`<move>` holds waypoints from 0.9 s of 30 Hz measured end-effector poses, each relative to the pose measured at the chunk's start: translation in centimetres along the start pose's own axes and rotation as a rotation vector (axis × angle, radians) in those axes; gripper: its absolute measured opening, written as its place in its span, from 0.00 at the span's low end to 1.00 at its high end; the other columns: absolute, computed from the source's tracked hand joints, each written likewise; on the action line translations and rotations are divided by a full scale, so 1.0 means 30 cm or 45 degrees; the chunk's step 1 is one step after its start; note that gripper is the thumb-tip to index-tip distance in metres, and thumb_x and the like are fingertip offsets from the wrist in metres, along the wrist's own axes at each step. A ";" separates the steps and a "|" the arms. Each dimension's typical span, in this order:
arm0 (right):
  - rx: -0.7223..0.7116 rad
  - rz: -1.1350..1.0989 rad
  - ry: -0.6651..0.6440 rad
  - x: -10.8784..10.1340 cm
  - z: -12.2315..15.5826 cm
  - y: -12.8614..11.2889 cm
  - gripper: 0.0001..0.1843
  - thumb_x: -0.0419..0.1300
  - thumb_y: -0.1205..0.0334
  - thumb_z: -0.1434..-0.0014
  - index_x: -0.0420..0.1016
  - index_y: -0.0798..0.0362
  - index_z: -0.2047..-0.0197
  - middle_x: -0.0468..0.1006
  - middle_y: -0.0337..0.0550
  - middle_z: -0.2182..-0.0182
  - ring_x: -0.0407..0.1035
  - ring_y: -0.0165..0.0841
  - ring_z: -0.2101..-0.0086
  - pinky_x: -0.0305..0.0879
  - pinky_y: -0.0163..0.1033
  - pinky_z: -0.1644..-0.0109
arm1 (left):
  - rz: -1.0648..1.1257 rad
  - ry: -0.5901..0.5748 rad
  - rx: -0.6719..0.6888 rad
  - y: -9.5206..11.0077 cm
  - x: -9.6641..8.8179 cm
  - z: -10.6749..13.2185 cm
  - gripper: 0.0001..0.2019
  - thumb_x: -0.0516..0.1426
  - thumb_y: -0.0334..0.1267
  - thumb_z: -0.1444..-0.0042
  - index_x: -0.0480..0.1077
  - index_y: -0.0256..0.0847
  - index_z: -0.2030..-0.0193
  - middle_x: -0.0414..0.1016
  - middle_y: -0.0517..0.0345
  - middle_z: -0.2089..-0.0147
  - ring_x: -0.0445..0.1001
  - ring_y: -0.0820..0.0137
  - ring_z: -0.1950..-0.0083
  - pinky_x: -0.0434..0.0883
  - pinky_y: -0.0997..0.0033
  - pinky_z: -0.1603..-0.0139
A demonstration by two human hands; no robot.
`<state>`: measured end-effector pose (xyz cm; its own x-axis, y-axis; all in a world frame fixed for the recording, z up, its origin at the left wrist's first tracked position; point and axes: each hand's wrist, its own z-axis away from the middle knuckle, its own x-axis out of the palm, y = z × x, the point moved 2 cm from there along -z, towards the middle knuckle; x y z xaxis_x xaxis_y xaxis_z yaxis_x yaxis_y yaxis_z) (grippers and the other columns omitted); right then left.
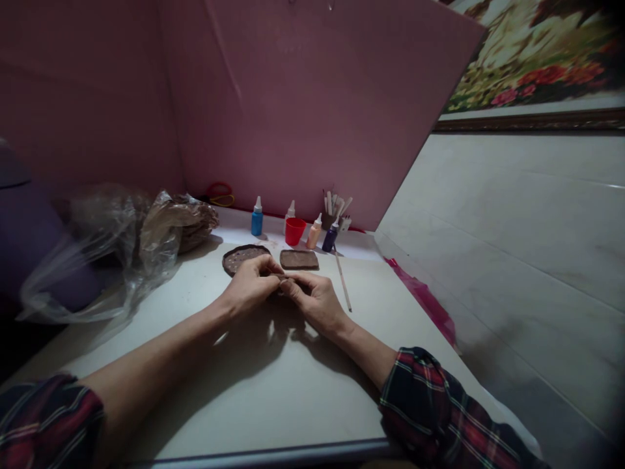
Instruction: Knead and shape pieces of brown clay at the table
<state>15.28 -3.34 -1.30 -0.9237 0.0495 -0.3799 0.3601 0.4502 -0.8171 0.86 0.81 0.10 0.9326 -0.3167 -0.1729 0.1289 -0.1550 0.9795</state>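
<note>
My left hand (pixel 255 280) and my right hand (pixel 315 298) meet above the middle of the table. Both are closed, pinching a small brown piece of clay (pixel 282 277) between thumbs and fingers. Most of that piece is hidden by the fingers, so its full shape does not show. Just beyond the left hand lies a round brown clay slab (pixel 240 255) with a raised dark rim and light specks. A flat rectangular clay slab (pixel 299 260) with rounded corners rests behind the fingertips. To the right of it, a thin stick (pixel 342 280) lies on the table.
Along the back stand a blue bottle (pixel 256 218), a red cup (pixel 295 231), a peach bottle (pixel 314 233), a dark purple bottle (pixel 331 236) and a holder of tools (pixel 334 212). Scissors (pixel 222 194) lie behind. A crumpled plastic bag (pixel 168 228) sits left; pink plastic (pixel 424 299) lies along the right edge.
</note>
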 end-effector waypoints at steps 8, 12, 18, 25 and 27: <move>0.049 -0.011 0.188 -0.032 -0.012 0.013 0.17 0.59 0.50 0.41 0.79 0.53 0.58 0.79 0.47 0.61 0.73 0.35 0.61 0.68 0.40 0.55 | 0.507 -0.213 -0.101 -0.003 -0.002 0.002 0.13 0.60 0.37 0.51 0.67 0.39 0.58 0.75 0.56 0.65 0.76 0.66 0.65 0.72 0.66 0.63; -0.134 0.113 0.194 -0.037 -0.009 -0.016 0.13 0.60 0.57 0.41 0.78 0.50 0.55 0.77 0.46 0.59 0.71 0.35 0.59 0.67 0.41 0.52 | 0.571 -0.281 -0.142 -0.001 0.001 0.005 0.15 0.61 0.45 0.49 0.68 0.37 0.61 0.74 0.55 0.67 0.75 0.69 0.67 0.72 0.66 0.65; -0.222 0.159 0.156 -0.036 -0.012 -0.015 0.20 0.63 0.58 0.45 0.72 0.48 0.48 0.74 0.46 0.53 0.69 0.36 0.55 0.68 0.43 0.52 | 0.562 -0.197 -0.049 -0.009 -0.006 -0.006 0.18 0.67 0.38 0.57 0.71 0.35 0.60 0.77 0.55 0.65 0.76 0.70 0.66 0.72 0.69 0.62; -0.102 0.054 0.117 -0.036 -0.015 -0.003 0.21 0.64 0.55 0.45 0.73 0.49 0.49 0.76 0.46 0.55 0.70 0.37 0.55 0.66 0.45 0.49 | 0.483 -0.114 0.007 0.003 -0.008 -0.006 0.17 0.68 0.36 0.59 0.70 0.34 0.62 0.78 0.56 0.69 0.76 0.71 0.68 0.73 0.69 0.63; -0.076 -0.016 0.121 -0.036 -0.016 -0.008 0.20 0.64 0.55 0.46 0.75 0.49 0.50 0.76 0.46 0.56 0.71 0.37 0.57 0.68 0.44 0.52 | 0.470 -0.108 0.043 0.011 -0.005 -0.002 0.16 0.68 0.36 0.58 0.70 0.34 0.64 0.78 0.56 0.70 0.77 0.71 0.68 0.73 0.69 0.62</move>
<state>16.13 -3.08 -0.49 -0.9372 0.1265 -0.3250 0.3429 0.5035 -0.7930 0.77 0.88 0.46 0.8827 -0.4333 0.1818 -0.2231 -0.0459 0.9737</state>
